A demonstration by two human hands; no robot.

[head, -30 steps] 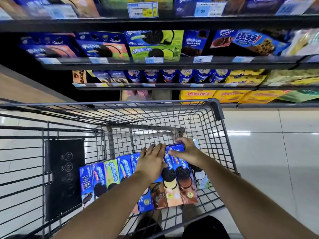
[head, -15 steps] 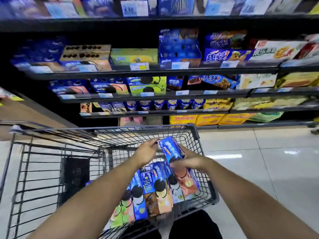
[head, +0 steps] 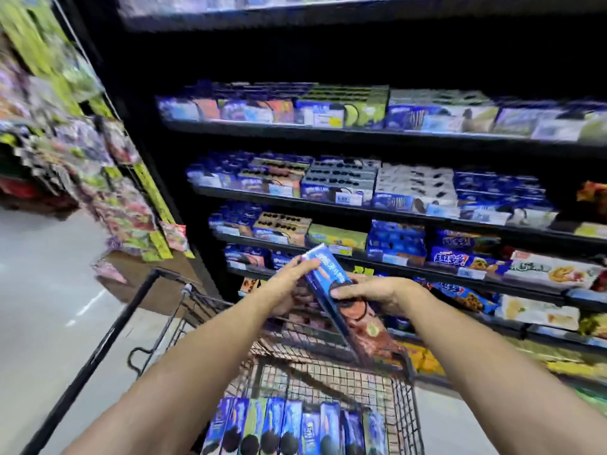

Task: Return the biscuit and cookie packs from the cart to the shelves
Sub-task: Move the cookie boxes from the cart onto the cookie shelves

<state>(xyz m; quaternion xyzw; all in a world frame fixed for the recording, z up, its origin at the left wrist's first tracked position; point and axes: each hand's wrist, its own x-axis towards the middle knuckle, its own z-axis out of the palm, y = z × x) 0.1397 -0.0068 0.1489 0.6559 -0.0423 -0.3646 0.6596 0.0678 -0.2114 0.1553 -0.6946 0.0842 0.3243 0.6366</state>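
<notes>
Here, a person stands at a shopping cart (head: 404, 382) facing tall dark shelves (head: 361, 205) stocked with blue biscuit boxes; the view is smeared by motion. Both bare hands hold one long cookie pack (head: 328, 277), blue at the top and brown lower down. It is lifted clear above the cart and tilted, its upper end leaning left. The left hand (head: 289, 284) grips the upper end, fingers curled round it. The right hand (head: 377, 292) clasps the middle, fingers wrapped over the face. A row of further packs (head: 289, 428) stands upright in the near end of the cart. The step in hand looks like the carry from cart to shelf: the pack is out but not yet placed. Next, it seems, the person must find the matching row, perhaps near the brown-topped boxes (head: 282, 224) on a middle shelf. Then comes a reach past the cart's far rim to slide the pack in level without knocking its neighbours.
</notes>
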